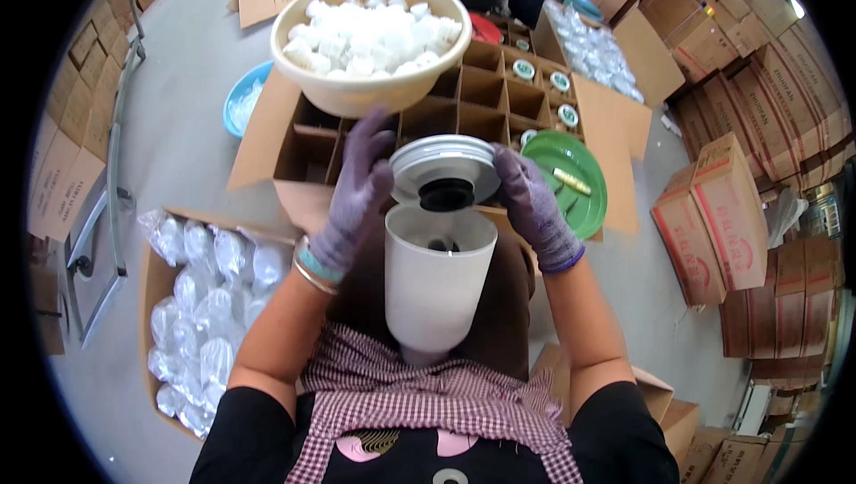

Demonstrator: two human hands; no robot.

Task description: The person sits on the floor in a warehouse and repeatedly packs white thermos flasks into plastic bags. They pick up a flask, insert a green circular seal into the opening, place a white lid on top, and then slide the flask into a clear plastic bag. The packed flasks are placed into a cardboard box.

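Observation:
Both my hands wear purple knit gloves. My left hand [357,194] and my right hand [533,207] grip opposite edges of a round silver disc [443,165] with a black hub underneath. The disc hovers just above the open mouth of a white cone-shaped housing [434,283] that stands upright on my lap, narrow end down against a checked apron. A small dark part shows inside the housing's mouth.
A cream bowl [374,87] of small white pieces sits on a divided cardboard box [486,96] ahead. A green plate [580,203] lies right of it. An open box of bagged white parts [205,306] is at my left. Stacked cartons line the right side.

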